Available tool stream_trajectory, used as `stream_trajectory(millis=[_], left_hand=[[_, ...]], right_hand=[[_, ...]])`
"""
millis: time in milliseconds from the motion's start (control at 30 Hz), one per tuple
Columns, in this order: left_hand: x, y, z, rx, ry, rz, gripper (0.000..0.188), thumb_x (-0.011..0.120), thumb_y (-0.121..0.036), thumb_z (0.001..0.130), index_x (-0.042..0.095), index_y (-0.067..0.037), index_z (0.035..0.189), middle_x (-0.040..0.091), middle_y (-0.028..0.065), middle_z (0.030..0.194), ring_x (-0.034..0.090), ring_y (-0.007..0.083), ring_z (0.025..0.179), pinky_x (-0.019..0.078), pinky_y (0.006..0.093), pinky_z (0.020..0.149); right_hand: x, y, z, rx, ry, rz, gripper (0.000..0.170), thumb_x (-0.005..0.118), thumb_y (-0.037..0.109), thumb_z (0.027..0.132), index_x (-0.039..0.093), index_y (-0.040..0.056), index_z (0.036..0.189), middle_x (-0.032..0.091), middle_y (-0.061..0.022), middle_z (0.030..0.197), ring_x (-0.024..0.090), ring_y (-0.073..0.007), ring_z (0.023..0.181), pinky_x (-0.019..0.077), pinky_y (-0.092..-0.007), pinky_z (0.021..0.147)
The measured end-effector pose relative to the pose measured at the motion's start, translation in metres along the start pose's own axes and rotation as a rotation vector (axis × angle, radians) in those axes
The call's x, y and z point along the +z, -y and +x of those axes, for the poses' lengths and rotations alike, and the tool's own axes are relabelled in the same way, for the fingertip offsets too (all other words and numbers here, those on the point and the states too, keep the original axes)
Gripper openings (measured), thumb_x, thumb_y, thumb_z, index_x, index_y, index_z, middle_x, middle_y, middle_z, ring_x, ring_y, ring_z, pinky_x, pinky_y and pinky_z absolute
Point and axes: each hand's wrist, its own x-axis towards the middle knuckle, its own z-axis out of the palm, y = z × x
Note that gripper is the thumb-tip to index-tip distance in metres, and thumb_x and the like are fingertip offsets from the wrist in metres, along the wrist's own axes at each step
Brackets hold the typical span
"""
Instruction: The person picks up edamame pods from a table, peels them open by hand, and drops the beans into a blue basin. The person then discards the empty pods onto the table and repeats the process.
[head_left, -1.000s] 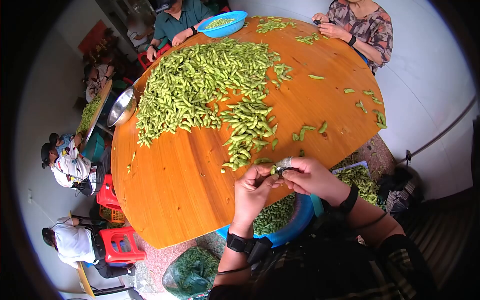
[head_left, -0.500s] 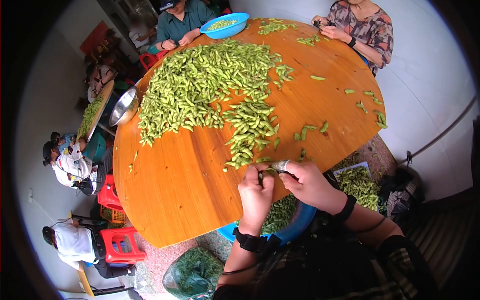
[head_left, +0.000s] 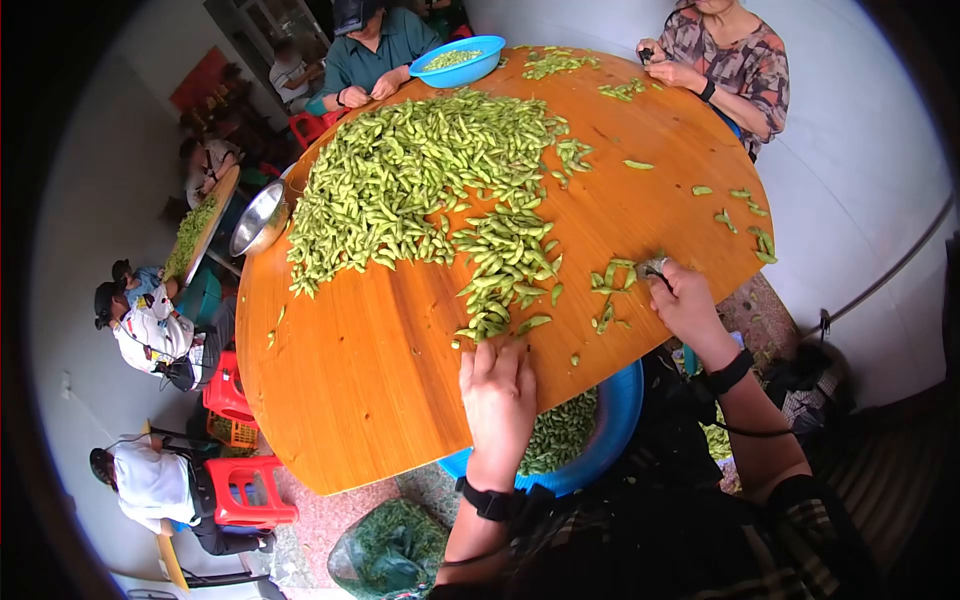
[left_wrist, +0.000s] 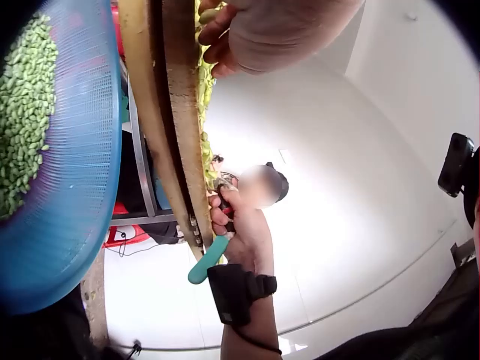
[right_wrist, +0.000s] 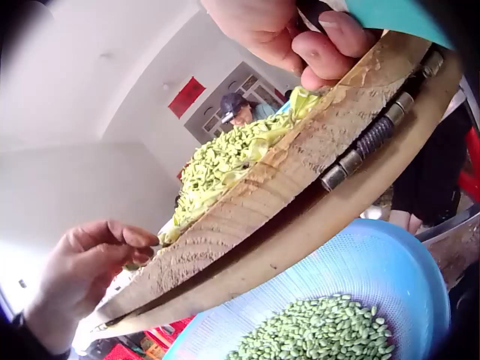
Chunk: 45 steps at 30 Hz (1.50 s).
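Note:
At the near end of the edamame pods [head_left: 498, 255] my left hand [head_left: 497, 390] reaches down, palm toward the table. Its bent fingers [right_wrist: 135, 238] pinch at a green pod [right_wrist: 133, 266] by the table edge, partly hidden by the fingers. My right hand [head_left: 690, 312] is curled over the table's right edge, beside several loose pods [head_left: 612, 275]. It grips a tool with a teal handle [left_wrist: 208, 260]; the working end is mostly hidden by the fingers. A silvery-grey cover [head_left: 654, 267] shows at its fingertips.
A blue basin [head_left: 625, 405] of shelled beans [head_left: 560, 435] stands below the wooden table's edge [head_left: 420, 462]. A metal bowl [head_left: 260, 215] and a blue bowl [head_left: 480, 70] sit at the far rim. Two people work across the table; a green mesh bag [head_left: 390, 550] lies on the floor.
My hands were together over the basin and have parted. The left moved up-left to the near pods; the right moved up-right with the tool, to the loose pods at the edge.

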Motion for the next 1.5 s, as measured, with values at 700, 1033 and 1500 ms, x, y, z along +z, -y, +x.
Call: stream_trajectory(millis=[700,1033,1500], left_hand=[[0.015,-0.016,0.0,-0.052,0.223,-0.426,0.038,0.06,-0.001,0.089,0.056,-0.001,0.127,0.062,0.0188,0.096,0.066,0.0328,0.08,0.0546,0.0363,0.07],[0.017,-0.019,-0.005,-0.04,0.088,-0.423,0.033,0.066,-0.001,0.085,0.064,-0.001,0.118,0.065,0.0174,0.086,0.066,0.03,0.076,0.0536,0.0343,0.068],[0.033,-0.008,-0.013,-0.317,0.128,-0.802,0.024,0.064,0.001,0.087,0.065,0.003,0.111,0.065,0.0094,0.078,0.061,0.0122,0.061,0.0516,0.0261,0.058]], right_hand=[[0.019,0.085,-0.04,0.24,0.635,0.514,0.019,0.049,0.011,0.097,0.054,0.0016,0.081,0.058,-0.0015,0.064,0.053,-0.0068,0.047,0.042,-0.022,0.042],[0.02,0.094,-0.049,0.216,0.588,0.52,0.018,0.049,0.008,0.097,0.051,0.0012,0.08,0.057,-0.0025,0.064,0.052,-0.0074,0.047,0.0403,-0.0234,0.042],[0.036,0.091,-0.048,0.355,0.511,0.807,0.01,0.049,0.005,0.096,0.054,0.0021,0.087,0.05,0.0018,0.063,0.043,-0.0036,0.049,0.0327,-0.0212,0.042]])
